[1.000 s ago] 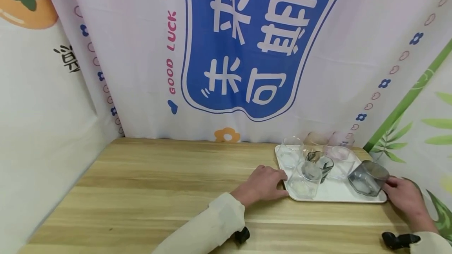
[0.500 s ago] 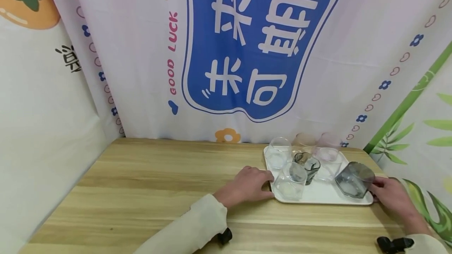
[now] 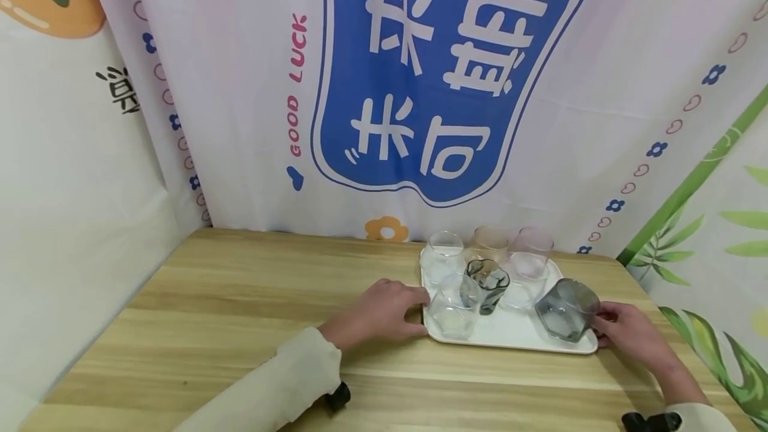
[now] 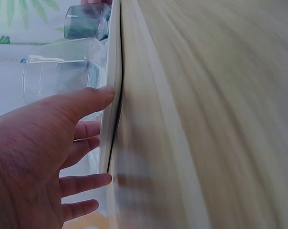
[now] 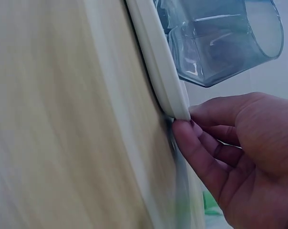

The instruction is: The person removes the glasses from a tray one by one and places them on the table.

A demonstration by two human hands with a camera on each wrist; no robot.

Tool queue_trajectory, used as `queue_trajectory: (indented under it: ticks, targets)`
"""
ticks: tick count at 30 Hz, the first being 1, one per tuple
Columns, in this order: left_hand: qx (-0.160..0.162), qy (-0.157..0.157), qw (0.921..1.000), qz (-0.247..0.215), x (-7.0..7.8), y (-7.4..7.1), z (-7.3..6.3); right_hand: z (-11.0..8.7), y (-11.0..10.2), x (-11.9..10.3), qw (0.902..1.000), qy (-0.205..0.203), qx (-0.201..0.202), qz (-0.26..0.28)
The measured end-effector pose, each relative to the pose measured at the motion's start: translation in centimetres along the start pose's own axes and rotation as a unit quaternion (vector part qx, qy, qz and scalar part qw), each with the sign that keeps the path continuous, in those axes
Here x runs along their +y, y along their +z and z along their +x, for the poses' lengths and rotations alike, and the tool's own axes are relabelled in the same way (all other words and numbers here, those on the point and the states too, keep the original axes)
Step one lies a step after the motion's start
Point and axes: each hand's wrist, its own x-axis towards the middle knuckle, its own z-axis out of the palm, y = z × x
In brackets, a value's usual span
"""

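A white tray (image 3: 510,333) lies on the wooden table with several drinking glasses standing on it. My left hand (image 3: 384,311) is at its left front corner; in the left wrist view the thumb (image 4: 98,98) rests on the rim and the fingers stretch out along the side. At the right front corner my right hand (image 3: 636,335) pinches the tray's edge (image 5: 168,81) between thumb and fingers. Beside that hand stands a grey faceted glass (image 3: 566,312). A clear glass (image 3: 454,315) is nearest the left hand, and a smoky wavy glass (image 3: 487,285) stands behind it.
More glasses stand at the tray's back: a clear one (image 3: 443,257), an amber-tinted one (image 3: 489,240) and a pink-tinted one (image 3: 533,245). A printed cloth (image 3: 252,119) hangs behind the wooden table (image 3: 252,299).
The tray with its glasses has slid left along the table, both hands moving with it at its corners. The glasses keep their places on the tray.
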Motion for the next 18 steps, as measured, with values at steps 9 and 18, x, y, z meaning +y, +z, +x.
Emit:
queue_trajectory:
  ticks: [9,18]
  targets:
    - [0.016,-0.003,0.9995,-0.028,-2.1,-1.1,-3.1,0.5,2.3,-2.4,0.9990,-0.022,-0.025,0.030]
    - [-0.007,-0.054,0.9972,-0.052,-4.2,-2.1,-5.7,1.2,4.6,-4.7,0.9953,-0.007,-0.055,0.080]
